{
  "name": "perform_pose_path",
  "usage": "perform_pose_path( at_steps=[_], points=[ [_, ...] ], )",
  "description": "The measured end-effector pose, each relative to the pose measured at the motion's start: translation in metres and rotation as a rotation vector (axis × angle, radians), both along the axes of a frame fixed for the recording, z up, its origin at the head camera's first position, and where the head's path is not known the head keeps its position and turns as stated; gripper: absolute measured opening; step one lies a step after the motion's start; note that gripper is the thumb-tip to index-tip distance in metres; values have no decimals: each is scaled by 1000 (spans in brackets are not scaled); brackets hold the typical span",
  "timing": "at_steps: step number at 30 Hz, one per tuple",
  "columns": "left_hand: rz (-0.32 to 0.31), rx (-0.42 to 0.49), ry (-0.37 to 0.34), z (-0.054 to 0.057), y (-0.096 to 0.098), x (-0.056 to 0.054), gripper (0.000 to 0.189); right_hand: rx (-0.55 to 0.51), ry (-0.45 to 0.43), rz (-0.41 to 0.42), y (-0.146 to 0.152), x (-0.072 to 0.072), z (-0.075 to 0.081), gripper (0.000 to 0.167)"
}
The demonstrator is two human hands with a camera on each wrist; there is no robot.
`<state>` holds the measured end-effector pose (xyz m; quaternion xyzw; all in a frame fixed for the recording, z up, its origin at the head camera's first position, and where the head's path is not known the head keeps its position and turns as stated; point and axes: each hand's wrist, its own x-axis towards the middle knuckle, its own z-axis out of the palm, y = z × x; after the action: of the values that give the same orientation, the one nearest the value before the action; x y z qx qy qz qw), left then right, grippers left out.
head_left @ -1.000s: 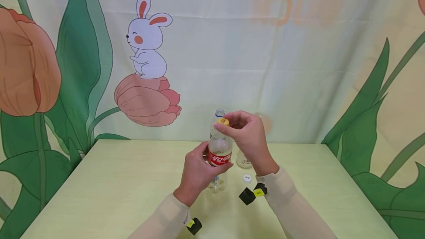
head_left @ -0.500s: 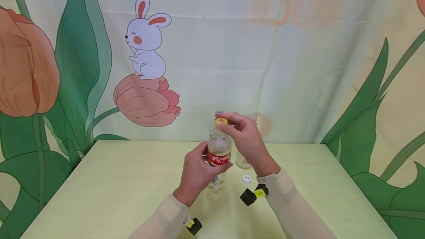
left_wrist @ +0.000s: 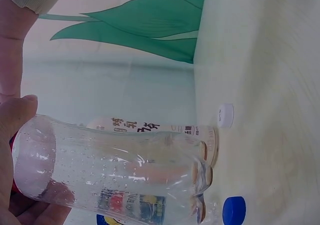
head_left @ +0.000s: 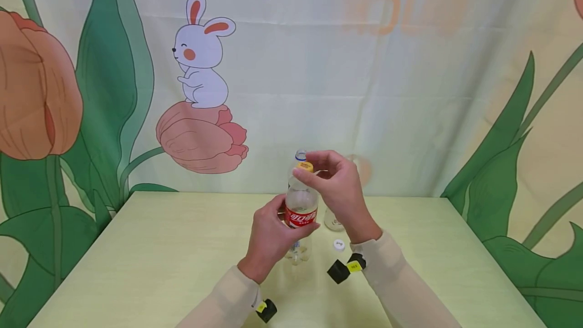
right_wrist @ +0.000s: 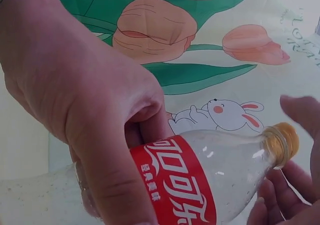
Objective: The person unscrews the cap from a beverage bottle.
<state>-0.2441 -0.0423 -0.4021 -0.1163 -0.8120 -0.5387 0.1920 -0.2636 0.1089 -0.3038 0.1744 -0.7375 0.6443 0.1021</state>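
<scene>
A clear plastic cola bottle (head_left: 301, 199) with a red label is raised above the table, upright. My left hand (head_left: 272, 228) grips it around the label, thumb across the front. A yellow bottle cap (head_left: 305, 166) sits on its neck; the right wrist view shows the cap (right_wrist: 286, 141) there too. My right hand (head_left: 340, 182) curls its thumb and fingers around that cap, the thumb at its left front side. In the head view the cap partly hides the fingertips behind it. The lower part of the bottle (left_wrist: 110, 160) is see-through in the left wrist view.
Behind the held bottle stands another clear bottle (head_left: 300, 156) with a blue neck ring and no cap. A third bottle (head_left: 334, 220) is partly hidden by my right hand. A white cap (head_left: 339, 245) and a blue cap (left_wrist: 234, 211) lie on the table.
My right thumb and fingers have shifted around the yellow cap, first forward over it, then back to the right. The left hand and the bottle have hardly moved.
</scene>
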Motion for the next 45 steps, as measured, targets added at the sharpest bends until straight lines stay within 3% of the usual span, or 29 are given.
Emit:
perform_pose_path(
  at_steps=[4, 10, 22, 28, 33, 36, 42, 45],
  points=[
    [-5, 3, -5, -1, 0, 0, 64, -12, 19, -93, -1, 2, 1, 39],
    [-13, -2, -4, -1, 0, 0, 64, -14, 33, -105, -1, 4, 2, 34],
    [6, -3, 16, -1, 0, 0, 66, 21, 73, 22, 1, 1, 0, 26],
    [1, -6, 32, -2, 0, -1, 65, -7, 37, 127, 1, -1, -1, 29],
    [0, -6, 31, -1, 0, 0, 64, -8, 29, 160, 2, -2, -1, 31],
    [3, -5, 24, -1, 0, 0, 65, 9, 51, 113, 2, -1, 0, 34],
    [4, -10, 5, 0, 0, 1, 66, 52, 65, -97, -2, 2, 2, 39],
    [-2, -8, 0, 0, 1, 2, 67, 51, 51, -139, -4, 4, 3, 37]
  ],
)
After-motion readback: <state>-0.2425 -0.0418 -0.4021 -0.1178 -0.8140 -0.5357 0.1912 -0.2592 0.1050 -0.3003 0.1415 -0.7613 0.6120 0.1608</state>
